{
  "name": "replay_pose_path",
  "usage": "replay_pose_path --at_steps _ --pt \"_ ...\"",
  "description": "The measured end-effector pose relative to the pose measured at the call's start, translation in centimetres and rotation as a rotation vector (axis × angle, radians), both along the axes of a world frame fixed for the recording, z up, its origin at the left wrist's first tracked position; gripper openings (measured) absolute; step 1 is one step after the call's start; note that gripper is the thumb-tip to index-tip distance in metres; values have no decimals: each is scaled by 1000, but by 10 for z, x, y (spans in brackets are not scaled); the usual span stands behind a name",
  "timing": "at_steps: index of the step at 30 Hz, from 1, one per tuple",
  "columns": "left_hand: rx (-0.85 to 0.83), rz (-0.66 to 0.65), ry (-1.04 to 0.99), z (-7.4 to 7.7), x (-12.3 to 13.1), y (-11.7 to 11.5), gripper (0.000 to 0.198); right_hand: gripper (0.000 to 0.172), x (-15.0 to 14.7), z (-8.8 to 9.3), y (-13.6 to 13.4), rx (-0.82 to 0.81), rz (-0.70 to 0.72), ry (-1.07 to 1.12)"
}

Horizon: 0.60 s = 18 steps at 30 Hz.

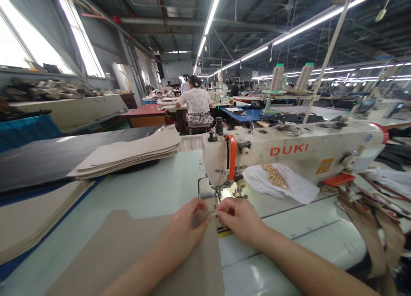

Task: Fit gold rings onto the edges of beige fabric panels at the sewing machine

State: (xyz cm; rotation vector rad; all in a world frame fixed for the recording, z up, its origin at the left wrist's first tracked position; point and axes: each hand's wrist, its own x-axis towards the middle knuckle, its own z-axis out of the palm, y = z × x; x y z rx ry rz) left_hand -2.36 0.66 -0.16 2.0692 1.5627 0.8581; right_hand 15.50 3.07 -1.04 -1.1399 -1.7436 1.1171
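Note:
A flat taupe panel (141, 249) lies on the pale green table in front of a white sewing machine (257, 146). Over the panel's right edge is my left hand (189, 223), thumb and fingers pinched together close to the needle area. Just right of it, my right hand (237, 217) is also closed in a pinch, beside the lit presser foot (221, 193). A small pale piece shows between both sets of fingertips, too small to name. What each hand grips is hidden by the fingers.
Stacked beige panels (135, 152) and another stack (38, 214) lie at left. A white bag with gold-coloured hardware (274, 176) rests under the machine arm. Brown straps (369, 232) hang at right. Thread cones (278, 78) stand behind. A person (195, 101) sits ahead, back turned.

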Motion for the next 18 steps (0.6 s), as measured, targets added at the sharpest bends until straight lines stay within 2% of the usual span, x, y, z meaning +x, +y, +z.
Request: replay_pose_path --at_steps 2,4,7,12,18 --pt "107 -19 172 -7 -4 -2 37 13 2 3 4 -169 -37 45" --pt "178 -68 314 -15 -6 -6 44 14 3 7 7 -310 -48 65" --pt "201 -68 437 -24 -2 -15 48 11 4 13 12 -395 -19 32" --pt "176 43 437 -26 12 -22 57 12 2 17 19 -465 60 -45" --pt "160 62 403 -28 16 -21 57 21 -9 23 23 -463 105 -146"
